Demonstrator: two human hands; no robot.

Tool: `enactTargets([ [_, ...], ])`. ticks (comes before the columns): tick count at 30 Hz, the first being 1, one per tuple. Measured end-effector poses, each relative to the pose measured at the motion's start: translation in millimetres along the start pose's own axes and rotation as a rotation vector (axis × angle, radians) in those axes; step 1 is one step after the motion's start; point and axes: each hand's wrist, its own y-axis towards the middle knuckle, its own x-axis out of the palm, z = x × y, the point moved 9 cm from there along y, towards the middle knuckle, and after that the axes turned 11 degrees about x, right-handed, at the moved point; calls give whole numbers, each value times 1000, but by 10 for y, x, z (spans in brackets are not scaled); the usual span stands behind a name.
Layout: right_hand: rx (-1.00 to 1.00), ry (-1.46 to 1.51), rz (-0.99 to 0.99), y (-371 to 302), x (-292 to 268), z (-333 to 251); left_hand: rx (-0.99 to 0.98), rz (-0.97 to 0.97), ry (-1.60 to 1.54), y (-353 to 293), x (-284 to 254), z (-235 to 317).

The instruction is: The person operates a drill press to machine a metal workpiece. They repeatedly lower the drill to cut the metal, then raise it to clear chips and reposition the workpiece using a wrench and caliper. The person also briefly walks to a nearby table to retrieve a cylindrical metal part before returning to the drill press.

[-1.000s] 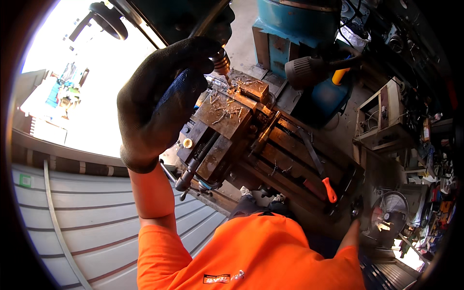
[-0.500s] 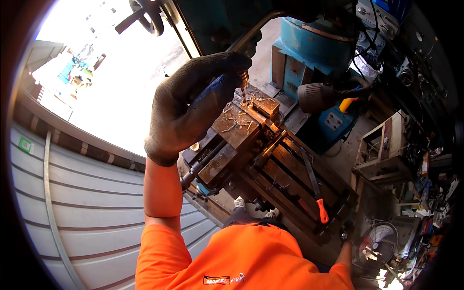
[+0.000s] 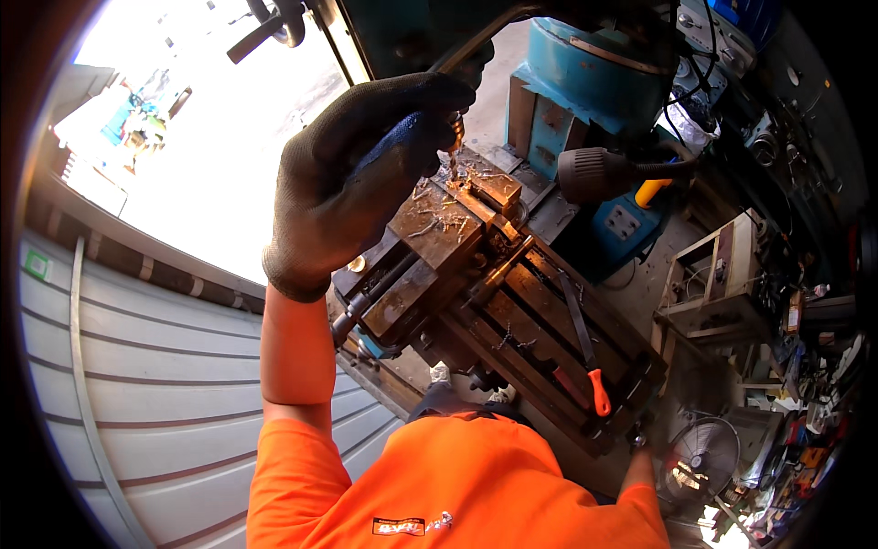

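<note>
My left hand (image 3: 347,178), in a dark work glove, is raised over the machine vise with its fingers curled round a metal lever (image 3: 480,44) of the milling machine. Just past the fingers, a drill bit (image 3: 454,163) points down at the vise (image 3: 439,233), where metal shavings lie on the top and jaws. Low at the right end of the slotted machine table (image 3: 540,320), my right hand (image 3: 643,448) is beside a shiny metal handle part (image 3: 638,439); its fingers are too dark and small to make out.
A file (image 3: 585,352) with an orange handle lies across the table slots. A dark lamp (image 3: 594,176) hangs right of the vise. The blue machine column (image 3: 585,73) stands behind it. A fan (image 3: 702,457) and a cluttered bench are at the right.
The whole view has shifted slightly, so the scene sits a little further up and left. My left hand stays closed on the lever, and my right hand stays by the table end.
</note>
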Motion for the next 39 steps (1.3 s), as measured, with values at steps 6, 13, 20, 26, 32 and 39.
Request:
enactTargets([
  [6, -27, -61, 14, 6, 54, 7, 51, 15, 133, 32, 54, 51],
  [13, -119, -180, 37, 14, 179, -105, 77, 33, 146, 40, 64, 58],
  [20, -87, -83, 12, -112, 248, 104, 64, 48, 118, 26, 49, 55],
  [26, -162, -57, -84, -606, 235, -285, 116, -11, 100, 8, 10, 4],
  [32, -178, -71, -106, -787, 136, -535, 137, -23, 38, 7, 4, -2],
  [39, -95, -131, -112, -865, 176, -642, 331, 196, 74, 8, -23, 38],
])
